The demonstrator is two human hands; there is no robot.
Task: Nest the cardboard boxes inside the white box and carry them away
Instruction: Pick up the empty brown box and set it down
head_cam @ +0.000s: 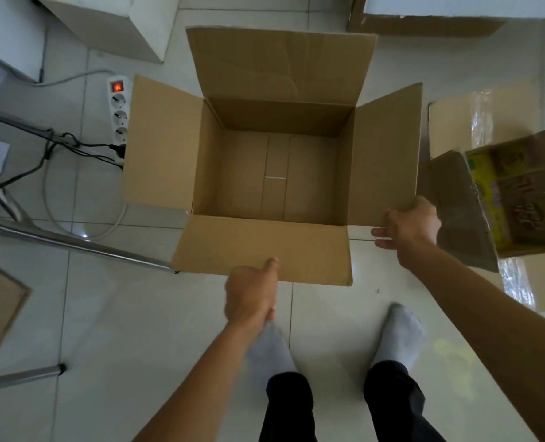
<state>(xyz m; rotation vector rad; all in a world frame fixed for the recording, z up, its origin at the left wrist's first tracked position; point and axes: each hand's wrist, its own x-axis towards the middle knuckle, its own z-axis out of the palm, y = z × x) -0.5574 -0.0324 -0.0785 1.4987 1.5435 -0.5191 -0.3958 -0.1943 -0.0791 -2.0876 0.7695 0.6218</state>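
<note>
A large brown cardboard box (274,173) stands open on the tiled floor in the middle of the head view, all flaps spread, nothing inside. My left hand (252,291) grips the edge of its near flap (261,247). My right hand (411,226) holds the near corner of its right flap (386,154). A smaller printed yellow cardboard box (516,193) lies tilted at the right, just beyond my right hand. A white box (111,23) stands at the far left.
A power strip (118,116) with cables lies left of the box. Metal table legs (73,244) cross the floor at the left. More boxes sit at the top right (424,23) and far right (475,119). My feet in socks (402,336) stand behind the box.
</note>
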